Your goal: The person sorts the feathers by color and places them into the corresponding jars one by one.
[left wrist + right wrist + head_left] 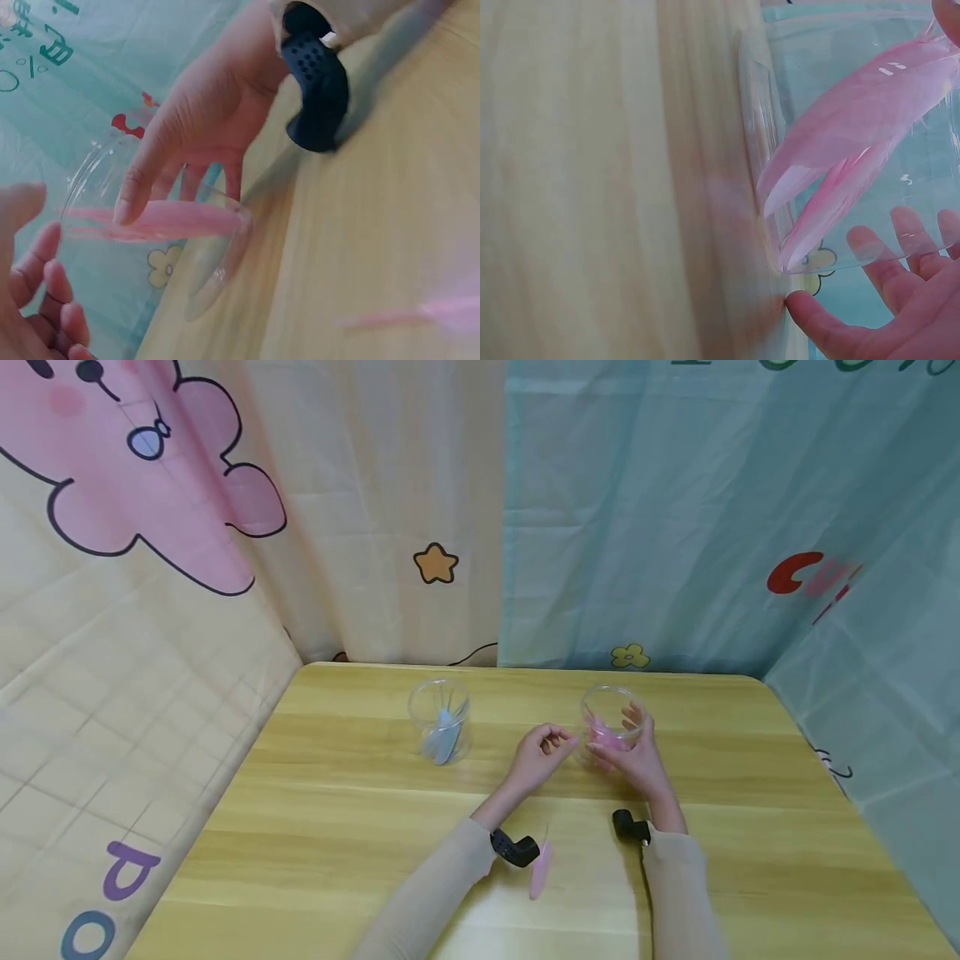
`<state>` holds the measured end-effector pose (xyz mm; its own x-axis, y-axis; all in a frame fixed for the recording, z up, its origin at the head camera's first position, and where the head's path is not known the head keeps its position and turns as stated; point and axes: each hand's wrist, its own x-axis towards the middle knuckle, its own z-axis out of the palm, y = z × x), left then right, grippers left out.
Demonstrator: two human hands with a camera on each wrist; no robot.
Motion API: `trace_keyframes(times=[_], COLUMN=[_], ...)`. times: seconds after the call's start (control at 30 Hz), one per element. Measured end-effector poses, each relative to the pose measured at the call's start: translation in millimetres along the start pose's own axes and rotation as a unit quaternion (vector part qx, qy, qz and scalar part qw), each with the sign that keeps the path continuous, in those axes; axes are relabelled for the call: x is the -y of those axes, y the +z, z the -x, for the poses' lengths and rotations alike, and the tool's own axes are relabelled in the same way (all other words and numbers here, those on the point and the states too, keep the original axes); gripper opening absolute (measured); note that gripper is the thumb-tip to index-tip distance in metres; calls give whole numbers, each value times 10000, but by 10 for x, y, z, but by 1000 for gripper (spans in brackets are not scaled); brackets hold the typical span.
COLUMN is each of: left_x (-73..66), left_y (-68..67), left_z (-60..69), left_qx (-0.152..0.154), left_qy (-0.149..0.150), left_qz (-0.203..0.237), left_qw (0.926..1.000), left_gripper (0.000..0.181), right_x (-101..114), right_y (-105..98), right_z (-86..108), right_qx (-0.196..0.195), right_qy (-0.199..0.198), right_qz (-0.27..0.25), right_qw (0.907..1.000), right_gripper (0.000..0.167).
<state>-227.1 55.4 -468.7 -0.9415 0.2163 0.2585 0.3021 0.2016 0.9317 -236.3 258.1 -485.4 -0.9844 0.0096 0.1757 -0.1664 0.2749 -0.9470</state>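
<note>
A clear plastic cup [611, 692] stands at the right of the table with pink feathers [855, 120] in it. My right hand [636, 760] grips this cup, thumb on the near side and fingers round the far side. The feathers lean inside, their rounded ends at the cup's bottom. Beside the cup's left side is my left hand [542, 756], fingers loosely bent; the left wrist view shows thumb and fingers apart, with nothing seen between them. One pink feather [539, 872] lies on the table near the left wrist.
Another clear cup [437, 687], holding blue-grey feathers [444, 735], stands to the left on the wooden table [315, 827]. Printed curtains [375, 510] hang behind the table and along its sides. A black wrist camera [517, 847] sits on each sleeve.
</note>
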Motion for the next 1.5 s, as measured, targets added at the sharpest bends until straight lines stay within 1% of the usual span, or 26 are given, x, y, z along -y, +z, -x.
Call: trace_keyframes(times=[0.07, 0.1, 0.17, 0.2, 0.23, 0.27, 0.3, 0.33, 0.4, 0.47, 0.67, 0.7, 0.77, 0.83, 0.9, 1.03, 1.2, 1.3, 1.37, 1.5], left_x=[24, 34, 61, 77, 86, 101, 114, 125, 126, 113, 20, -2, -36, -57, -59, -48, -31, -23, -18, -25], left_y=[-68, -100, -159, -183, -204, -218, -231, -239, -246, -242, -185, -178, -168, -172, -180, -191, -203, -212, -218, -227], left_z=[119, 182, 311, 377, 447, 511, 575, 636, 759, 880, 1232, 1278, 1347, 1392, 1419, 1435, 1364, 1322, 1300, 1275], left_qx=[119, 171, 262, 315, 378, 427, 482, 519, 614, 693, 917, 939, 973, 973, 987, 1016, 842, 829, 847, 838], left_qy=[-38, -91, -128, -166, -198, -180, -151, -58, 23, 124, 326, 352, 381, 442, 463, 518, 611, 562, 515, 467], left_qz=[-513, -776, -1389, -1701, -2034, -2386, -2727, -3044, -3562, -3940, -4625, -4716, -4842, -4912, -4918, -4836, -4750, -4700, -4701, -4657], left_qw=[9986, 9968, 9899, 9848, 9782, 9700, 9608, 9511, 9324, 9164, 8813, 8761, 8687, 8644, 8639, 8678, 8738, 8770, 8770, 8797], left_gripper=[19, 19, 20, 21, 22, 23, 25, 27, 30, 33, 43, 44, 46, 47, 46, 40, 36, 35, 34, 31], right_x=[-15, -17, -13, -8, -2, 2, 6, 10, 15, 10, 10, 4, -9, -57, -63, -43, 27, 60, 74, 81], right_y=[28, 40, 60, 70, 77, 83, 89, 94, 101, 107, 128, 131, 140, 149, 162, 173, 158, 145, 138, 128], right_z=[21, 30, 46, 54, 62, 68, 76, 83, 102, 129, 278, 299, 330, 336, 346, 362, 323, 295, 283, 279], right_qx=[-5, -12, -21, -17, -13, -17, -14, -17, -17, -5, 64, 72, 70, 49, 29, -6, -100, -134, -166, -253], right_qy=[-24, -37, -43, -48, -43, -31, -21, -17, -8, 25, 148, 153, 153, 142, 143, 178, 100, 36, 18, 24], right_qz=[-24, -32, -35, -32, -22, 0, 19, 37, 56, 72, 38, 41, 55, 108, 94, 98, 120, 98, 106, 111], right_qw=[10000, 10000, 10000, 10000, 10000, 10000, 10000, 10000, 10000, 10000, 9999, 9998, 9998, 9998, 9998, 9998, 9998, 9999, 9998, 9996], right_gripper=[103, 103, 103, 103, 103, 103, 103, 104, 104, 103, 102, 101, 101, 101, 100, 101, 101, 101, 101, 101])
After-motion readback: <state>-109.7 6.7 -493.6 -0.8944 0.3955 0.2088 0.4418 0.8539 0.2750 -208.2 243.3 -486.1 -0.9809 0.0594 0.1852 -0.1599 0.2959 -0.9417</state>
